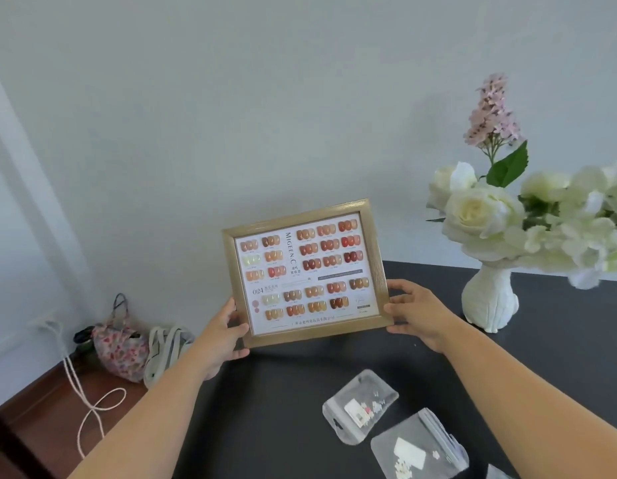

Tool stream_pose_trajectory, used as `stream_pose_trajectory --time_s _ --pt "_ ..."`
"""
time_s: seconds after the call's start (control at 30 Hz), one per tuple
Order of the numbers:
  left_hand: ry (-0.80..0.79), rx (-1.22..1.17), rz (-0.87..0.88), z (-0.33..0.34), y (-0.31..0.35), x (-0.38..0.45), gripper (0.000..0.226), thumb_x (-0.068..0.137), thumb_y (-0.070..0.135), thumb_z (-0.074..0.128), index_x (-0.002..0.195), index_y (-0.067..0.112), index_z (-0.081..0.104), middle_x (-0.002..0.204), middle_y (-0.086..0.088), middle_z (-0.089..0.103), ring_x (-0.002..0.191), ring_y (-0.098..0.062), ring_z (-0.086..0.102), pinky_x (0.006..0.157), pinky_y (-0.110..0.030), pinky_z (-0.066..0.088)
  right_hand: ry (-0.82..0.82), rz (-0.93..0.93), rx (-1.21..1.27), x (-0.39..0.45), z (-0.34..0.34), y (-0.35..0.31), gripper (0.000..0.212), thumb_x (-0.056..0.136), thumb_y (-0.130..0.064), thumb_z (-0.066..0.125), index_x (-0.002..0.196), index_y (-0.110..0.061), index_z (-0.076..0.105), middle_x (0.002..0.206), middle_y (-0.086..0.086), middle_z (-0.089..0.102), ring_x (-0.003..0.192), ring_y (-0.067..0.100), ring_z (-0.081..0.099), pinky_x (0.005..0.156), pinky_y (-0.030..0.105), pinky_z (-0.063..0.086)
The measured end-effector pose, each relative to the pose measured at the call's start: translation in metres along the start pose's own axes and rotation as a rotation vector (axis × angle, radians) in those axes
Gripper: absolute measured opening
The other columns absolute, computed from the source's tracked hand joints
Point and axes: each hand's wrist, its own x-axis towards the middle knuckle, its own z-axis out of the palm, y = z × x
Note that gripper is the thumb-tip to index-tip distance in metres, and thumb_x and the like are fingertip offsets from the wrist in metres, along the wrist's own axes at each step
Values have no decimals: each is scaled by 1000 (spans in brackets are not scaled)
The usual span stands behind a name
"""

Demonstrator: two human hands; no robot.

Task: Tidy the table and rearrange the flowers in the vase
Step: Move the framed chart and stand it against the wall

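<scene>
I hold a gold-framed chart of nail colour samples (305, 271) up in the air above the far left corner of the dark table (283, 392). My left hand (227, 335) grips its lower left corner and my right hand (412, 312) grips its right edge. To the right stands a white rabbit-shaped vase (488, 300) on the table, filled with white flowers (479, 212) and one tall pink flower spike (492, 112).
Two clear zip bags (360, 406) (419, 447) with small nail decorations lie on the table near me. On the wooden floor at left sit a floral bag (119, 344), a white tote (165, 350) and a white cord (93, 409). A pale wall is behind.
</scene>
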Motion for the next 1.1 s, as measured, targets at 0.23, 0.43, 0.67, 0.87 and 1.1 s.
stream_pose_trajectory --time_s 0.23,0.43,0.67,0.87,1.1 --pt "-82 94 75 20 12 78 77 98 14 54 141 65 16 132 22 40 121 -14 42 76 -35 57 95 19 21 72 -6 9 41 92 -3 62 119 -33 53 107 6 65 97 23 66 76 41 61" --pt "-39 55 151 41 15 115 76 95 18 58 138 67 20 128 30 46 130 -15 41 98 -47 49 180 36 127 107 -7 27 39 95 -2 58 119 -33 56 109 6 67 100 25 67 68 38 61" --pt "-16 75 198 56 40 147 75 91 32 65 139 66 20 144 19 45 139 -20 37 108 -57 37 251 43 130 141 -8 19 41 95 -4 57 122 -35 52 108 2 65 100 24 66 61 33 60" --pt "-63 86 215 70 53 177 69 92 30 65 112 84 26 112 39 50 134 -17 43 106 -53 39 310 38 112 161 -13 25 41 95 -5 58 121 -37 51 106 -2 65 97 18 63 62 31 58" --pt "-66 124 246 93 39 207 79 95 16 59 149 52 12 149 14 43 137 -13 39 112 -47 35 411 -18 161 181 -23 45 42 96 0 53 123 -32 54 105 3 66 97 17 66 66 29 59"
